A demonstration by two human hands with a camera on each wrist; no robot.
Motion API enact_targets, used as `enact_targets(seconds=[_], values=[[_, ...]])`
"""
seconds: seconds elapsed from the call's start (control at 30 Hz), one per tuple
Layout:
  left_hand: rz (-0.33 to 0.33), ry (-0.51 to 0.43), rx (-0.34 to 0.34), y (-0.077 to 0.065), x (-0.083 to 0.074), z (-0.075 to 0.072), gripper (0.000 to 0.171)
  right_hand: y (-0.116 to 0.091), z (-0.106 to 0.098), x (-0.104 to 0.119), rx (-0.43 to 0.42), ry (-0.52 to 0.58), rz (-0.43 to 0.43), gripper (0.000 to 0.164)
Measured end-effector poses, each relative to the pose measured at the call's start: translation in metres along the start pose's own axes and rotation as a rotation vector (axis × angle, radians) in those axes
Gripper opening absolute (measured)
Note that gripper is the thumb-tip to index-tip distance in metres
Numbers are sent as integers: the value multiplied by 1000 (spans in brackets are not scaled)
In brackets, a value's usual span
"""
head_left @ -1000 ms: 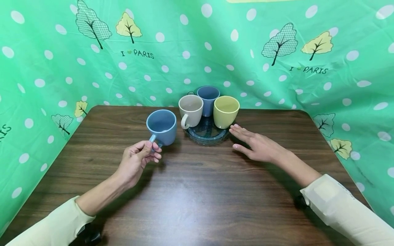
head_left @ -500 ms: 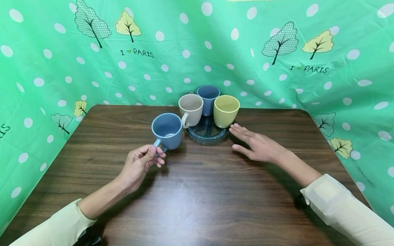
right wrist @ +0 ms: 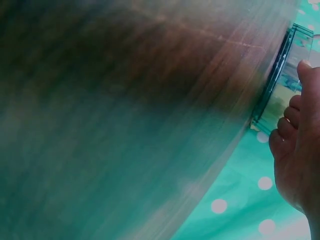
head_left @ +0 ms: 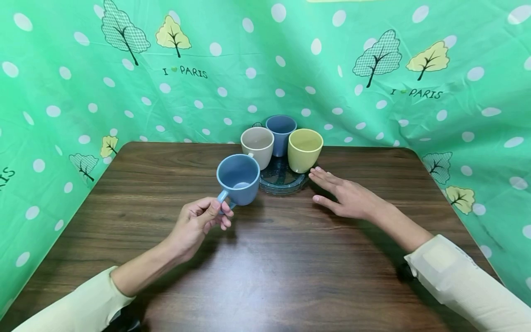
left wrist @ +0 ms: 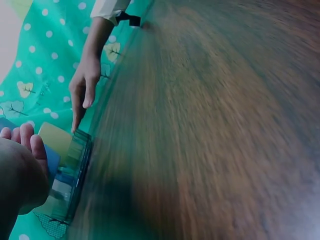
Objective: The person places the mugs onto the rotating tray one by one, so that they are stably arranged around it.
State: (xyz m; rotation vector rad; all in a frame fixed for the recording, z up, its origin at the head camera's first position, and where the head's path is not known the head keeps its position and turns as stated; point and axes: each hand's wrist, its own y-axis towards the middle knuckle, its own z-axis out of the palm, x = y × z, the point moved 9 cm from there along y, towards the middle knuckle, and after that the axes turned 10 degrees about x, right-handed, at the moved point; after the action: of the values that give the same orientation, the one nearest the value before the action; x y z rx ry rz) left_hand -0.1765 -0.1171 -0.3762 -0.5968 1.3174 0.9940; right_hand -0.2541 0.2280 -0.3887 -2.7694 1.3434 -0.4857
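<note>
My left hand pinches the handle of a blue mug, held upright left of a round clear tray. In the head view the mug overlaps the tray's left edge and the lower part of a light grey mug. Behind stands a second blue cup, and a yellow cup is at the tray's right; all three are on the tray. My right hand lies with extended fingers, fingertips right at the tray's right edge by the yellow cup.
The tray stands near the far edge of a dark wooden table. A green dotted curtain with printed trees hangs close behind the table and along both sides.
The left hand has carried the blue mug to the right and slightly toward me, up to the tray's left edge. The right hand and the cups on the tray have stayed put.
</note>
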Motion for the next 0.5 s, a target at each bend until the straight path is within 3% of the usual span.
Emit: enact_targets(seconds=[0.5], values=[[-24,-14,28,10,2,13,30,0,-1,2,-1,-2,-1,70]])
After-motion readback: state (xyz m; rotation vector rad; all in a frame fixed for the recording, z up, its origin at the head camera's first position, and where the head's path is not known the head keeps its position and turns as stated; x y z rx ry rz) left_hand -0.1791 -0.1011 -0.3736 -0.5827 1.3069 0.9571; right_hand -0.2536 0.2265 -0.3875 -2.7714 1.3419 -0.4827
